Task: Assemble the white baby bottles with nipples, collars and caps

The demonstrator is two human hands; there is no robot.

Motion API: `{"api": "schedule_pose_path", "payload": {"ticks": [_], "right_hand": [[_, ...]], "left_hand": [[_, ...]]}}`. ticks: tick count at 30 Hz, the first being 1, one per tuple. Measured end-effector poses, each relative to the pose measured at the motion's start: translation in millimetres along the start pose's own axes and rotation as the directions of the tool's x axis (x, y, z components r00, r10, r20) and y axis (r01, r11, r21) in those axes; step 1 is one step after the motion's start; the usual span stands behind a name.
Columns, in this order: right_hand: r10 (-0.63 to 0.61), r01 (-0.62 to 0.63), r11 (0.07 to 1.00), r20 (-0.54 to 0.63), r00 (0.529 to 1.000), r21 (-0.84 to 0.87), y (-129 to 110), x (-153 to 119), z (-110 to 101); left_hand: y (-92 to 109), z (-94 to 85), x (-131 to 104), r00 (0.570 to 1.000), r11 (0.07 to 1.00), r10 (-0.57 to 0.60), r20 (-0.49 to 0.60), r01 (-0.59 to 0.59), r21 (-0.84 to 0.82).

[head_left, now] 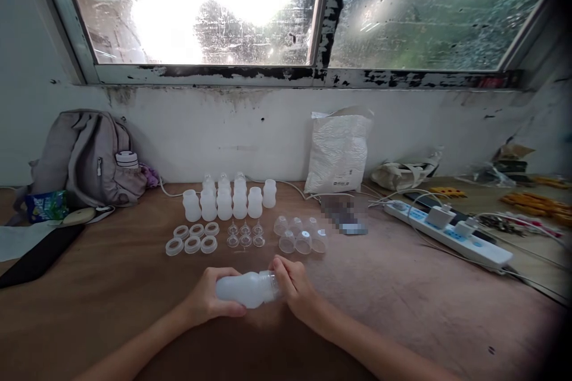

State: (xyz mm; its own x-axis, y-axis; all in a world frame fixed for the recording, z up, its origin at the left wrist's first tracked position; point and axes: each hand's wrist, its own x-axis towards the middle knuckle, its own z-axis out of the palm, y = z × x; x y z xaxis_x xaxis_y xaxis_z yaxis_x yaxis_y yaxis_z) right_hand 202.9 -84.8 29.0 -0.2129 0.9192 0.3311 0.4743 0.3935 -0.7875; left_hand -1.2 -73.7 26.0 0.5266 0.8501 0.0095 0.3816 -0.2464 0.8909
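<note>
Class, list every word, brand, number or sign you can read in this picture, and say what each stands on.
No text can be read clearly.
White bag: dark print near its bottom, too small to read.
Green-and-blue packet: printed markings, too blurred to read.
Red patch on the window frame: too blurred to read.
Held bottle: no lettering visible.

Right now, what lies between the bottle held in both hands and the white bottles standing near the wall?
In the head view, small clear nipple-shaped pieces sit between the held bottle and the standing bottles, with rings to their left.
</note>
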Motion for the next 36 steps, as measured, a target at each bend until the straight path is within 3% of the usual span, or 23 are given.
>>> {"api": "schedule_pose_path", "payload": {"ticks": [4,11,14,16,19,21,23,25,27,29,31,32,34,36], "right_hand": [[-0.115,0.114,0.991,-0.014,0.993,-0.071,-2.4,-1.6,-2.5],[-0.369,0.362,0.926,-0.052,0.928,-0.105,0.6,-8.0,-7.4],[-0.404,0.394,0.911,-0.076,0.912,-0.117,5.3,-8.4,-6.9],[-0.380,0.374,0.919,-0.018,0.925,-0.125,6.8,-5.2,-8.0],[-0.231,0.248,0.956,0.118,0.966,-0.159,4.3,4.1,-13.5],[-0.108,0.132,0.978,0.149,0.983,-0.162,1.1,10.3,-18.3],[0.018,-0.004,0.997,0.173,0.985,-0.082,-1.3,13.9,-21.5],[0.173,-0.191,0.980,0.240,0.955,0.054,-1.9,14.4,-21.3],[0.307,-0.381,0.910,0.355,0.883,0.161,-1.0,12.9,-17.3],[0.387,-0.517,0.829,0.449,0.805,0.212,0.6,10.8,-10.9],[0.423,-0.580,0.776,0.477,0.770,0.249,2.1,9.1,-4.3],[0.431,-0.589,0.762,0.469,0.771,0.269,2.7,8.4,-1.5],[0.438,-0.579,0.756,0.423,0.794,0.305,3.4,7.4,2.7],[0.445,-0.566,0.761,0.380,0.811,0.317,3.0,6.7,5.2]], "left_hand": [[0.8,-5.2,4.3,0.980,0.962,-0.145,0.138,0.173,-0.211],[10.9,-11.0,6.2,0.954,0.918,-0.190,0.234,0.257,-0.304],[10.4,-8.8,5.8,0.930,0.893,-0.236,0.281,0.322,-0.313],[7.1,-5.9,4.6,0.934,0.898,-0.238,0.267,0.316,-0.307],[2.7,-3.1,2.2,0.956,0.921,-0.221,0.194,0.270,-0.279],[2.7,-3.6,0.8,0.977,0.954,-0.176,0.119,0.199,-0.224],[4.1,-5.4,-0.8,0.995,0.991,-0.091,0.029,0.093,-0.092],[3.8,-5.9,-3.1,0.997,0.992,0.041,-0.067,-0.032,0.119],[-0.2,-3.5,-6.3,0.960,0.911,0.249,-0.131,-0.186,0.368],[-6.8,1.3,-9.9,0.870,0.734,0.479,-0.121,-0.321,0.599],[-12.1,6.4,-13.0,0.793,0.556,0.606,-0.065,-0.364,0.747],[-13.1,8.3,-14.2,0.777,0.510,0.627,-0.050,-0.361,0.781],[-10.9,10.3,-15.4,0.787,0.519,0.614,-0.060,-0.345,0.782],[-3.8,9.7,-15.7,0.826,0.611,0.556,-0.091,-0.332,0.718]]}}
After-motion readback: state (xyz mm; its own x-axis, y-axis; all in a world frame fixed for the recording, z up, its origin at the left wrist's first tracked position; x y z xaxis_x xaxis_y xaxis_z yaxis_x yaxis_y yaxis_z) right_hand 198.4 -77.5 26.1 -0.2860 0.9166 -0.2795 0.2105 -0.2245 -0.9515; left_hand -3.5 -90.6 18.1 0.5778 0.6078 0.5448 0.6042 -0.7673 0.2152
